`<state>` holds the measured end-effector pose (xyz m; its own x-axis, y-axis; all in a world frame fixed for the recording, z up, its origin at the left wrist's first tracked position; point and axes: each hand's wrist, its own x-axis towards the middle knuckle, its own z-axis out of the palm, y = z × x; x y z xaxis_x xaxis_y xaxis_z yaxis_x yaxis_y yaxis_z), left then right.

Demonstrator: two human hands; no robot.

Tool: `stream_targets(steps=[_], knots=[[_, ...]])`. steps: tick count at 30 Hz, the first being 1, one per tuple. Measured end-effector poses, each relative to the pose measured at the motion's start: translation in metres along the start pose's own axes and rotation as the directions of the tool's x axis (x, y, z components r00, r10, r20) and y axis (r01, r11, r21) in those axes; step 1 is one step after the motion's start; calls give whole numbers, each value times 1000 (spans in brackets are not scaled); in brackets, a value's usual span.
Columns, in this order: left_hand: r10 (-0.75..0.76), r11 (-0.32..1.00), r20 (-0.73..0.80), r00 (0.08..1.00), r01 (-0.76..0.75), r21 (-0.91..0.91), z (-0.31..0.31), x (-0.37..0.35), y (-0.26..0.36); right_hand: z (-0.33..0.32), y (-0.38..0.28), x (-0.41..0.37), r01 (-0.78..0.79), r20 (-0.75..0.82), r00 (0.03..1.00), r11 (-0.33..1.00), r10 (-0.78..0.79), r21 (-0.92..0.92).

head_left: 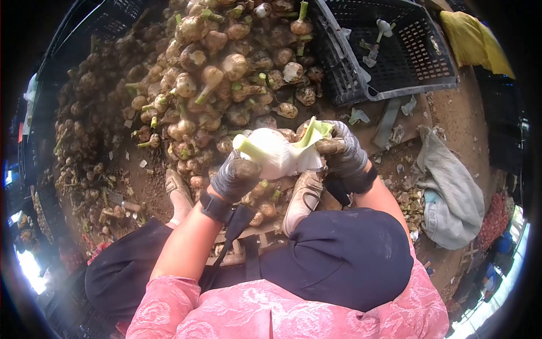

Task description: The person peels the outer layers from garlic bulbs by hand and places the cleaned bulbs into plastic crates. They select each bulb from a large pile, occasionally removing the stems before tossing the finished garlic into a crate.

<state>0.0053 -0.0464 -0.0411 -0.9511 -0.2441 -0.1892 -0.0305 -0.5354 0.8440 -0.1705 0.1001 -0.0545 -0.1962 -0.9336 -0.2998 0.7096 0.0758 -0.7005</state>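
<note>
A large white garlic bulb with a thick pale green cut stem is held between both hands at the middle of the view. My left hand, in a grey glove, has its fingers closed on the bulb's left side, below the stem. On the right, my right hand, gloved too, grips a pale green and white skin that stands out from the bulb and still touches it. Behind the hands lies a big heap of soil-stained garlic bulbs with short cut stems.
A black plastic crate at the upper right holds a small bulb and scraps of skin. A yellow cloth hangs beside it. At right lies a pale grey sack. A blade-like tool rests on the soil at left.
</note>
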Motion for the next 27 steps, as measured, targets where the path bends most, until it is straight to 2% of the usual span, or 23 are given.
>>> stream_targets(steps=[1,2,3,4,5,6,7,8,9,10,11,13,14,15,17,19,20,21,23,24,25,27], knots=[[77,990,21,997,-78,121,-2,-2,-5,-3,0,-2,16,-27,1000,1000,-16,1],[109,994,-31,994,-110,-27,-5,-1,-22,-6,1,-4,34,-69,997,997,-39,-75],[107,994,-31,994,-108,-30,-17,0,-38,-8,0,-6,31,-73,997,997,-37,-75],[126,968,138,982,-152,199,-32,4,-52,-11,-1,-8,61,-124,990,997,-67,-52],[102,885,303,948,-226,407,-40,7,-58,-14,-1,-9,93,-175,980,995,-97,-31],[23,902,281,959,-142,408,-44,7,-64,-22,1,-9,108,-174,978,994,-112,-33],[24,903,282,959,-142,406,-36,4,-53,-22,2,-10,107,-175,978,994,-112,-34],[-118,988,188,975,96,124,-21,-1,-30,-21,2,-10,137,-143,980,990,-138,-13],[-280,934,141,949,304,-187,-11,-3,-15,-21,2,-10,167,-110,980,986,-165,7],[-278,935,144,950,302,-187,-10,-3,-10,-19,3,-10,144,-89,986,988,-138,54],[-296,918,147,944,324,-230,-9,-5,-6,-18,9,-4,177,45,982,980,-181,93],[-313,898,158,936,346,-271,-9,-2,-3,-15,16,-4,82,77,993,995,-87,57],[-301,933,159,940,325,-157,-9,1,-1,-9,14,-5,106,62,993,981,-97,-164],[-288,954,157,945,298,-41,-9,2,0,-1,13,1,44,-16,999,954,-51,-297],[-267,955,94,959,276,-105,-12,3,-13,6,9,6,20,-73,996,921,-52,-389],[-197,944,-53,979,175,-279,-11,8,-13,7,8,6,-39,-221,975,965,-21,-261],[-40,994,-44,998,44,95,0,8,3,12,12,7,82,-227,956,911,-186,-404],[-42,994,-46,998,46,95,1,9,-4,18,14,7,80,-227,956,912,-184,-402],[-150,986,-213,966,129,-109,-3,11,-27,28,16,7,108,-175,959,860,-223,-499],[148,958,-220,964,-85,274,-3,12,-37,30,16,6,119,-156,964,875,-214,-470],[147,958,-222,964,-83,275,0,12,-36,28,17,6,117,-156,965,876,-213,-468],[40,917,-341,939,101,387,5,10,-34,13,19,6,152,-199,963,975,-183,-159]])
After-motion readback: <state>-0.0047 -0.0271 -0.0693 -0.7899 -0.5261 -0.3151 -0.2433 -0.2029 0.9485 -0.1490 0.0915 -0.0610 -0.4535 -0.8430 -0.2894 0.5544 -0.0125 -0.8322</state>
